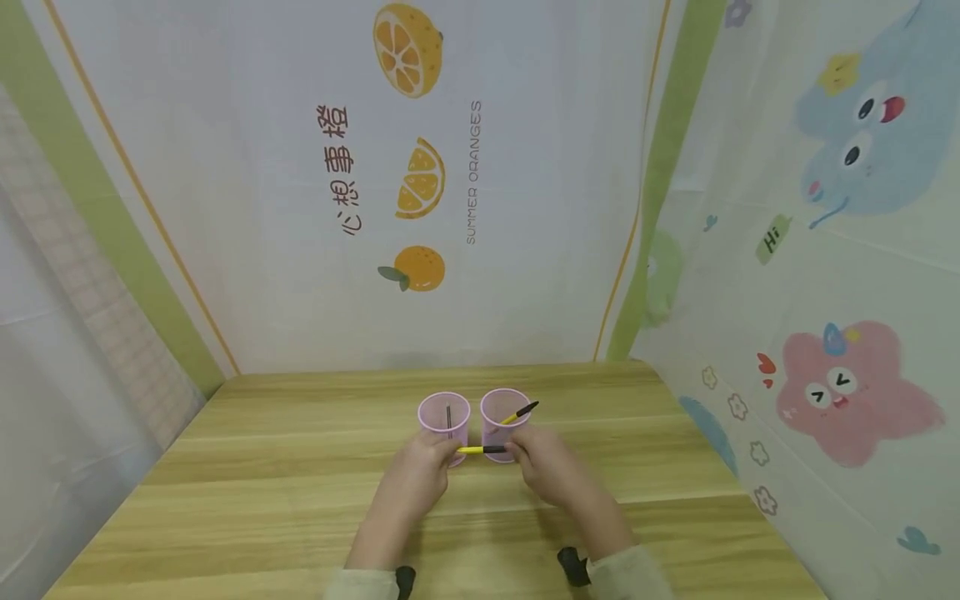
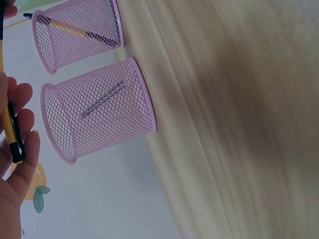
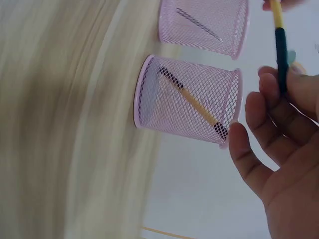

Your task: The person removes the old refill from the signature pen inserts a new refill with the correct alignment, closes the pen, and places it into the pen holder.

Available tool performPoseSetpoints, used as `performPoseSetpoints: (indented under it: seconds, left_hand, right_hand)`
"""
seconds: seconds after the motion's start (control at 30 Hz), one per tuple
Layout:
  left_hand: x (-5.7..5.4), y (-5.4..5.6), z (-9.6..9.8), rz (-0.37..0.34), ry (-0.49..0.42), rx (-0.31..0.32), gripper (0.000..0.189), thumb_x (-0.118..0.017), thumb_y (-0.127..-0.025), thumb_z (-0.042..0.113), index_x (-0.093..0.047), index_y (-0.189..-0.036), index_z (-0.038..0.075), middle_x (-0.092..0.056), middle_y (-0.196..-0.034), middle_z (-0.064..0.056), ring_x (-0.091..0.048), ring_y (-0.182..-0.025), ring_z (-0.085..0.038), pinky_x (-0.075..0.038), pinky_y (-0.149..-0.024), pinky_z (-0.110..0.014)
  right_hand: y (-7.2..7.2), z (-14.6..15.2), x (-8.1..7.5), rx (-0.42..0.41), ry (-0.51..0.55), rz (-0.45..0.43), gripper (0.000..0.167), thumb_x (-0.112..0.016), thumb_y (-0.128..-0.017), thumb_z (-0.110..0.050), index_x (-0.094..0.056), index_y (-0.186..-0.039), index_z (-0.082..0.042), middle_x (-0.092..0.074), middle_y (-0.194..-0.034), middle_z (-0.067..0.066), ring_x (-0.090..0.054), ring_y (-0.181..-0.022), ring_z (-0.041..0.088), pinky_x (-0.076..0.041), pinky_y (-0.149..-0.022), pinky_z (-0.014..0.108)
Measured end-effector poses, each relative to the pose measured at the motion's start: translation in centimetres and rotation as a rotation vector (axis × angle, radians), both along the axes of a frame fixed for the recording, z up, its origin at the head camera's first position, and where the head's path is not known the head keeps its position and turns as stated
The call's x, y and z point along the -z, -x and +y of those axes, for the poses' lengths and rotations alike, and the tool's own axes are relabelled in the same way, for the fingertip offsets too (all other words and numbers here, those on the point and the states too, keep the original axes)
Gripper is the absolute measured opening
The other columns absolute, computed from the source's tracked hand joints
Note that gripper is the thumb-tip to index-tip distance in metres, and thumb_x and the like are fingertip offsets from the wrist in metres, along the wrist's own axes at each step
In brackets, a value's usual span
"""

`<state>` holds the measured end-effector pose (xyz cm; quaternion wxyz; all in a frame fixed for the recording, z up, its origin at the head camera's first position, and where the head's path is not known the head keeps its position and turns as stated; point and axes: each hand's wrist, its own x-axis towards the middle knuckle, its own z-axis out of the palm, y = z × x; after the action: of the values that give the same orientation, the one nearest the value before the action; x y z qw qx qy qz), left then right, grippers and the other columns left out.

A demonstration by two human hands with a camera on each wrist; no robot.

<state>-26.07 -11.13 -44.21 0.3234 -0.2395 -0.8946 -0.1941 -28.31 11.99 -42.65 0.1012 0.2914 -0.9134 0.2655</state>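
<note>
A yellow pen (image 1: 471, 450) with black ends lies level between both hands, in front of two pink mesh pen cups. My left hand (image 1: 427, 468) grips the end with the black clip, which shows in the left wrist view. The other black end is pinched between thumb and fingers of my right hand (image 1: 549, 468). In the left pen cup (image 2: 99, 124) leans a short, thin dark stick (image 2: 103, 99). The right pen cup (image 3: 199, 74) holds another yellow and black pen (image 3: 195, 103), slanted, its black tip above the rim in the head view.
Both cups stand side by side on a wood-grain table (image 1: 300, 467). Behind it hangs a white curtain (image 1: 525, 317) printed with oranges. A white sheet with cartoon figures (image 1: 847, 392) borders the right side.
</note>
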Motion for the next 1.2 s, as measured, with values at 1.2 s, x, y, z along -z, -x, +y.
performPoseSetpoints:
  seconds: [1.2]
  left_hand:
    - [-0.08,0.13,0.28,0.011,0.026,-0.046,0.007,-0.085,-0.088,0.018,-0.082,-0.093,0.014,-0.079,-0.086,0.004,-0.072,-0.086,-0.016,-0.062,-0.080,-0.035]
  right_hand:
    - [0.01,-0.24,0.51,0.057,0.192,-0.174,0.013,-0.060,-0.108,-0.009,-0.069,-0.099,-0.005,-0.066,-0.086,0.004,-0.055,-0.073,0.010,-0.049,-0.062,0.023]
